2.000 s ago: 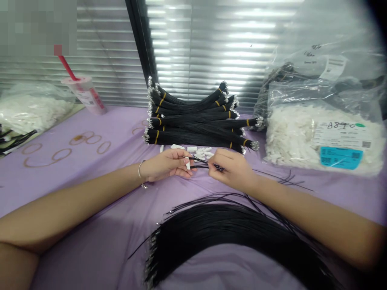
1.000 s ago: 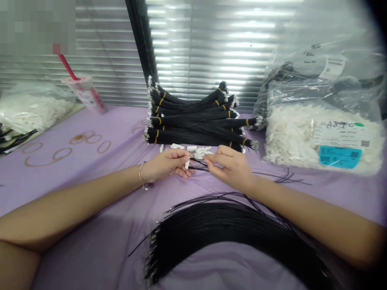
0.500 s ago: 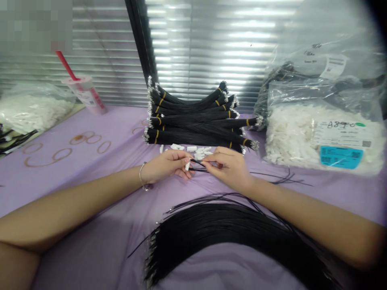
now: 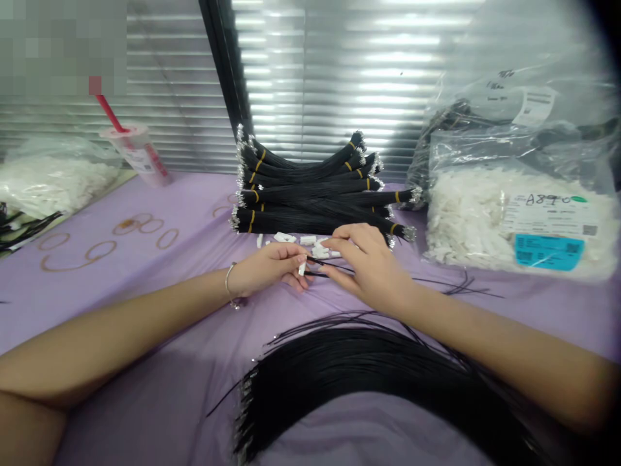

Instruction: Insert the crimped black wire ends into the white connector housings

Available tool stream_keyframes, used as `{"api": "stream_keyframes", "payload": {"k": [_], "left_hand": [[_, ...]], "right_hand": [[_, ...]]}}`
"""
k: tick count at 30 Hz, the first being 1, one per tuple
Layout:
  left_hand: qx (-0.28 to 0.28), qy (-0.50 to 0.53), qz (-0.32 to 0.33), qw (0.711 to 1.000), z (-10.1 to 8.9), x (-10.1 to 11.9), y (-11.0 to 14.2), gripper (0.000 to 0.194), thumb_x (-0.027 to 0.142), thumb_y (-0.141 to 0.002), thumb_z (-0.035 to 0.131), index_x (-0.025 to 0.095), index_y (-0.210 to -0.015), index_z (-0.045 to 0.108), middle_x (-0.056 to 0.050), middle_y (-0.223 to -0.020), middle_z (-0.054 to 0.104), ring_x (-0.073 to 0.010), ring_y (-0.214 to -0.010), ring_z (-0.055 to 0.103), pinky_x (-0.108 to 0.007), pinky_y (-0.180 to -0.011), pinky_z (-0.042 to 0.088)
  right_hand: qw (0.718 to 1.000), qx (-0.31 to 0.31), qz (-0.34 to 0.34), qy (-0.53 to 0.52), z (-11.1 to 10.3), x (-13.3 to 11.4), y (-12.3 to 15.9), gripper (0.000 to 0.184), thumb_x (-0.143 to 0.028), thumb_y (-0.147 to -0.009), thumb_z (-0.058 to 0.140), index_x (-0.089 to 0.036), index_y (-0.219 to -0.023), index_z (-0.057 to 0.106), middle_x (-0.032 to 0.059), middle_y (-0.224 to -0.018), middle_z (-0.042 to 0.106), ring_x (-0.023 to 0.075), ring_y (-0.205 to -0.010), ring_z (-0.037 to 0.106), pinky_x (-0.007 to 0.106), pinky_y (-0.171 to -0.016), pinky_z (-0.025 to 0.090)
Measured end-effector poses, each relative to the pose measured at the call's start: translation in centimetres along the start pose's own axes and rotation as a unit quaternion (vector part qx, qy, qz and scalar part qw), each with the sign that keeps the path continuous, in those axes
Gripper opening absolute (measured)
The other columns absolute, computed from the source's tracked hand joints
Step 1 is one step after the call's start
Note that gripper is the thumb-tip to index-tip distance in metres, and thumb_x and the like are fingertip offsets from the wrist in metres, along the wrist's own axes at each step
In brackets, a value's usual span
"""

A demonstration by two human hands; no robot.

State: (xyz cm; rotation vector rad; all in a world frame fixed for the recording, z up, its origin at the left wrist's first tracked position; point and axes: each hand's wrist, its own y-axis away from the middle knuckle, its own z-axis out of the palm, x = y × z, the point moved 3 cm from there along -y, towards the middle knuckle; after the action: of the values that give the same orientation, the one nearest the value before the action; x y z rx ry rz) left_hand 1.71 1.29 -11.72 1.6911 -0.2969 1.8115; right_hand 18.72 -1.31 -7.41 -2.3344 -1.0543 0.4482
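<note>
Between the thumb and fingers of my left hand (image 4: 279, 264) is a small white connector housing (image 4: 302, 266). Black wires (image 4: 334, 263) run out of its right side and pass under my right hand (image 4: 371, 262). The right hand's thumb and fingers are spread apart around the wires, with no grip on them that I can see. Loose white connector housings (image 4: 310, 241) lie on the cloth just behind my hands. In front of them, a large curved bunch of black wires (image 4: 369, 359) with metal terminals at its ends rests on the cloth.
Tied bundles of black wire (image 4: 310, 188) are stacked at the back. A clear bag of white parts (image 4: 466, 213) stands at right, another bag (image 4: 53, 175) at far left. Rubber bands (image 4: 101, 250) lie near a cup with a red straw (image 4: 138, 152). Purple cloth (image 4: 160, 362) covers the table.
My right hand has loosened its pinch on the wires, its fingers spreading apart and lifting slightly. My left hand stays in place with the connector housing.
</note>
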Motion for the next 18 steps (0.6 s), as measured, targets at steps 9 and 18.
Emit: {"api": "stream_keyframes", "payload": {"k": [9,18], "left_hand": [[0.015,-0.023,-0.002,1.0,-0.2,-0.2,0.0,0.019,0.027,-0.083,0.056,0.012,-0.094,0.054,0.0,-0.074,0.06,-0.0087,-0.059,0.063,-0.024,-0.061,0.057],[0.048,-0.014,0.017,0.999,-0.3,1.0,0.5,0.021,0.029,-0.08,0.059,0.011,-0.09,0.054,-0.002,-0.077,0.059,-0.0098,-0.063,0.062,-0.025,-0.06,0.057]], "right_hand": [[0.956,-0.288,0.035,-0.053,1.1,-6.8,4.9,0.091,-0.069,-0.081,0.031,0.001,-0.14,0.029,0.0235,-0.146,0.021,0.0385,-0.135,0.018,0.055,-0.107,0.025],[0.936,-0.334,0.061,-0.093,1.5,-6.6,4.9,0.092,-0.07,-0.081,0.027,-0.001,-0.143,0.02,0.0211,-0.148,0.007,0.0369,-0.137,0.004,0.052,-0.112,0.014]]}}
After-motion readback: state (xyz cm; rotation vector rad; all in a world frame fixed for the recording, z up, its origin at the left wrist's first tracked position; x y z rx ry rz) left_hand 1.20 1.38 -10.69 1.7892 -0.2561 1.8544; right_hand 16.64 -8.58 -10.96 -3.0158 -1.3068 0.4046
